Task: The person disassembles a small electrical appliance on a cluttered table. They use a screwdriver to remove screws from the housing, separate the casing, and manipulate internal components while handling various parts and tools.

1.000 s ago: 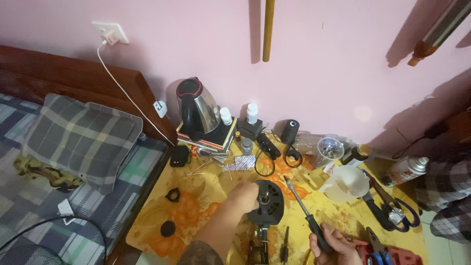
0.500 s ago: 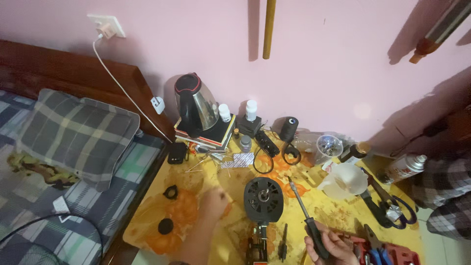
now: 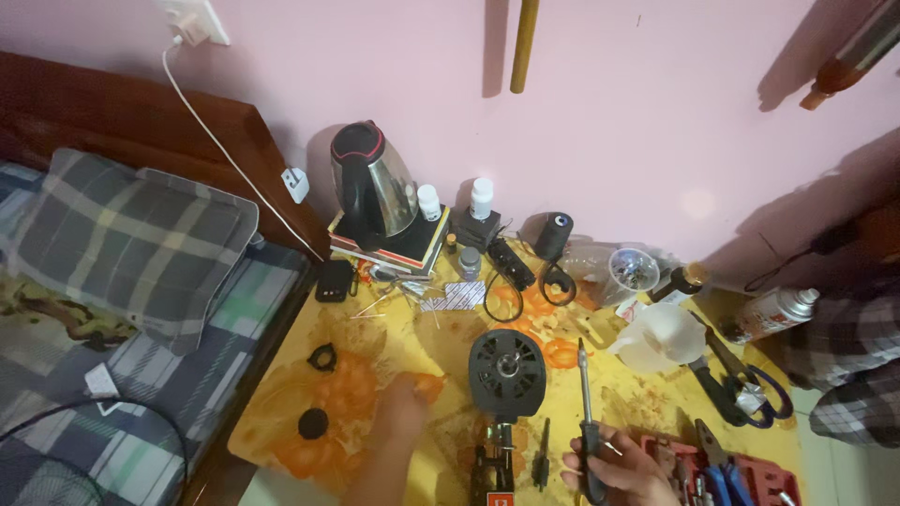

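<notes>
My right hand (image 3: 619, 468) grips the black handle of a long screwdriver (image 3: 583, 394), its shaft pointing away from me over the yellow flowered table (image 3: 412, 347). My left hand (image 3: 398, 417) rests low on the table, blurred, holding nothing that I can see; it is left of a round black ribbed motor part (image 3: 507, 371). A small black ring (image 3: 322, 356) and a black cap (image 3: 313, 424) lie left of that hand.
A steel kettle (image 3: 372, 187) stands on books at the back, with small white bottles (image 3: 481, 197), a black thread spool (image 3: 554, 232), a clear jar (image 3: 628, 270), a white jug (image 3: 662, 337), scissors (image 3: 750, 389), a spray can (image 3: 773, 312) and red pliers (image 3: 712, 464). A bed with a plaid pillow (image 3: 131, 244) lies left.
My left hand has let go of the black motor part and drawn back down to the left. The motor part now sits alone on the table. The right hand keeps the screwdriver.
</notes>
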